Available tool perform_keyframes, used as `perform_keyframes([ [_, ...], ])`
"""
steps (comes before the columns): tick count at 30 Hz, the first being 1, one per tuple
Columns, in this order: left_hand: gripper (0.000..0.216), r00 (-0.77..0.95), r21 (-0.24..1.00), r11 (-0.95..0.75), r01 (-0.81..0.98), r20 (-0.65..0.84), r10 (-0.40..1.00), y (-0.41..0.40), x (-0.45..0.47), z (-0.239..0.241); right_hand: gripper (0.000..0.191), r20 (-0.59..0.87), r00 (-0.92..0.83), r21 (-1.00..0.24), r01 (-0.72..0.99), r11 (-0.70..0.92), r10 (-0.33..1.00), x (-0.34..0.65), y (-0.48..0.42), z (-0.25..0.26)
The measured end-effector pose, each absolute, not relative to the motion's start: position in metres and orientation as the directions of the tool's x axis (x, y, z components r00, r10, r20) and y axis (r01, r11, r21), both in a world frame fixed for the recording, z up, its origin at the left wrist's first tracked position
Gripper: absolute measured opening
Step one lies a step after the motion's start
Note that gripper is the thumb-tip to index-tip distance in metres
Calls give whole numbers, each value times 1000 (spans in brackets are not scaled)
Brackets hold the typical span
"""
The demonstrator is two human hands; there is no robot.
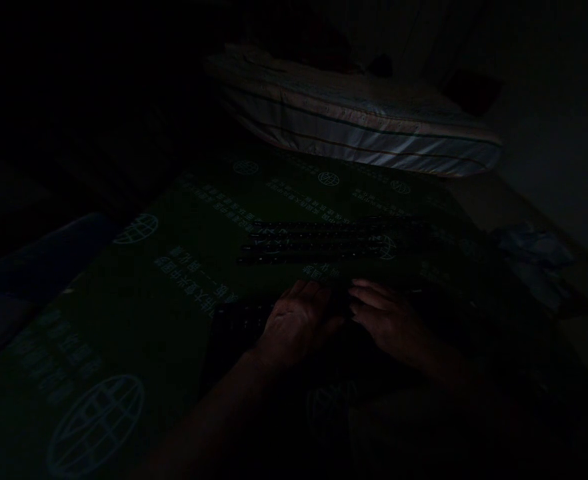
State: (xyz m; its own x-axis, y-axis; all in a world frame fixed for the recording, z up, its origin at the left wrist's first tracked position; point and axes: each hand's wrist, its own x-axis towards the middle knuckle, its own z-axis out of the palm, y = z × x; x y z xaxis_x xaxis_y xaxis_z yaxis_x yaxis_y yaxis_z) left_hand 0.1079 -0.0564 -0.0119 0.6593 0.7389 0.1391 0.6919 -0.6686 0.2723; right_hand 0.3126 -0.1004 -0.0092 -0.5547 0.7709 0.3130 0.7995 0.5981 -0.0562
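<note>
The picture is very dark. A dark, flat piece [234, 320], perhaps cloth, lies on a green board [174, 360] printed with pale globes and writing. My left hand [294, 320] rests on it palm down, its fingers bent to the right and its thumb apart. From the right, my right hand [387, 320] reaches over the same piece with its fingers stretched toward my left hand. A narrow dark gap separates the two hands. Just beyond them, several thin dark strips [299, 259] with small pale marks lie side by side. Shadow hides the piece's lower edge.
At the back, a mattress [374, 140] with striped edging lies across the board's far end. A crumpled pale bundle [534, 247] is on the floor at right. A bluish object [39, 260] juts in from the left. A wall [564, 133] stands at the right.
</note>
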Motion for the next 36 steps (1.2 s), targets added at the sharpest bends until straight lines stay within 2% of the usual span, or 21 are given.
perform_keyframes([
  [3,33,660,272,-675,686,157,735,-56,108,-12,22,357,-547,0,811,585,757,311,-107,-12],
  [7,32,667,274,-681,679,157,728,-57,107,-11,23,322,-578,67,804,591,750,307,-116,-8],
  [19,34,661,281,-671,686,145,736,-55,108,-10,29,283,-572,80,814,576,770,307,-123,-10],
  [24,33,661,257,-675,692,150,735,-56,108,-10,28,305,-522,9,838,546,797,309,-122,-17],
  [30,35,653,245,-675,696,177,737,-56,106,-14,24,476,-322,-154,885,439,818,319,-121,-19],
  [36,37,674,243,-699,672,190,714,-57,107,-14,21,475,-335,-135,886,444,814,317,-128,-22],
])
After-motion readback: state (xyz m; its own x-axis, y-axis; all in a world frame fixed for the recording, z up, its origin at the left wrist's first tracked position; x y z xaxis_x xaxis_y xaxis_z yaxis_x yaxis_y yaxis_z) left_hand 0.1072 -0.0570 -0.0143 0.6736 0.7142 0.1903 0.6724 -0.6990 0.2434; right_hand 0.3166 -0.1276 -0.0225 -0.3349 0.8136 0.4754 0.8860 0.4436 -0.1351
